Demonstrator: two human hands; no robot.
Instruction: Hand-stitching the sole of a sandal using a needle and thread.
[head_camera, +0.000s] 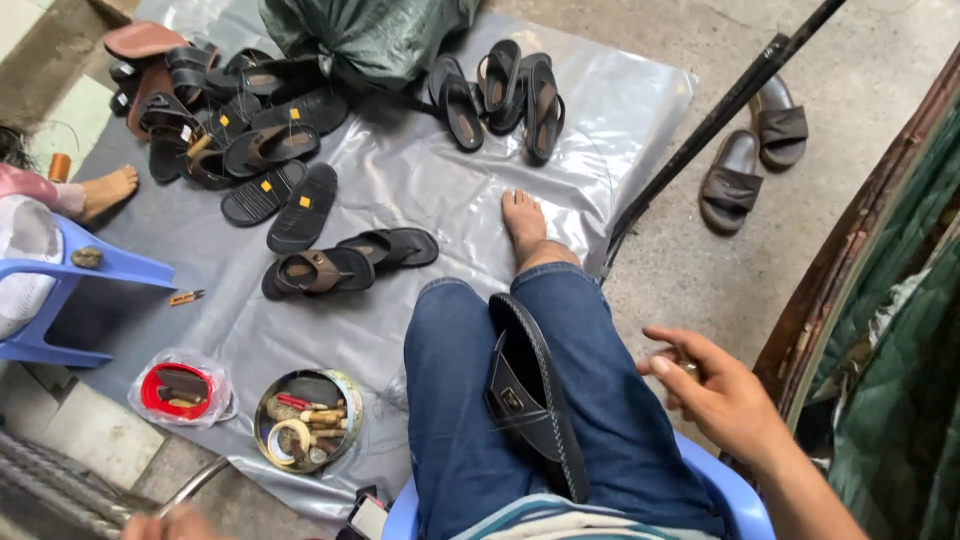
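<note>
Left hand (165, 524): at 7 o'clock on the bottom edge, only knuckles in view beside a curved metal bar (200, 482); I cannot tell whether it grips anything.
Round tin (308, 419): at 7 o'clock on the grey plastic sheet (420, 190), open, holding spools, small tools and a ring of tape. It sits just beside the person's knee, within reach of the left hand.
Red-rimmed lid (180, 392): at 8 o'clock, to the left of the tin, inside a clear bag.
Finished sandals: a pile (235, 120) at 10 o'clock, one pair (350, 262) near centre, four more (505, 95) at 12 o'clock.
Black sandal (530, 395): at 6 o'clock, lying loose along the lap on the jeans, strap and buckle facing left, stitched edge facing right. Neither hand touches it.
Right hand (715, 390): at 4 o'clock, off to the side of the thigh, well apart from the left hand, fingers curled around a small pale object that is too hidden to name.
Doing it well, as I judge it: steady the sandal on the thigh with one hand before working its edge, since it rests unheld and could slide off. Keep the thread clear of the buckle.
</note>
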